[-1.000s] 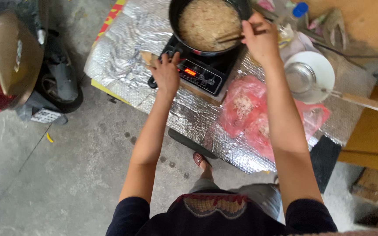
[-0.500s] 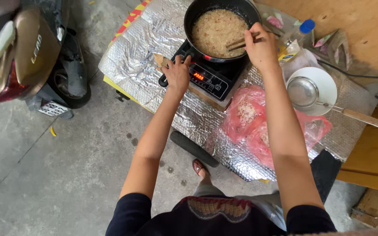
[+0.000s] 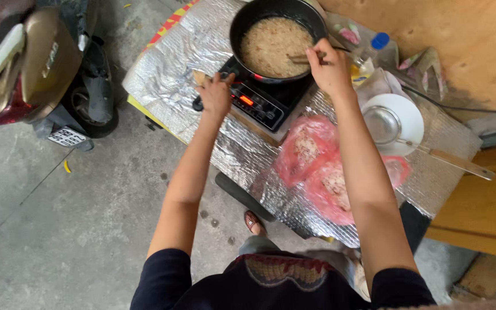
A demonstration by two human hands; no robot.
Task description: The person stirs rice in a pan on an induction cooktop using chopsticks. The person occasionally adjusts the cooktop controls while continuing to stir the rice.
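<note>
Head | left hand (image 3: 216, 95) fingers grip pan handle (image 3: 223, 85) | right hand (image 3: 329, 70) clasps chopsticks (image 3: 301, 58)

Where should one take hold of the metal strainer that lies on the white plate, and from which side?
Probably by its long wooden handle. The strainer rests with its metal bowl on the white plate, and the handle sticks out past the rim, toward the person's right, over bare foil-covered table. Coming from that side keeps clear of the right hand at the pan.
</note>
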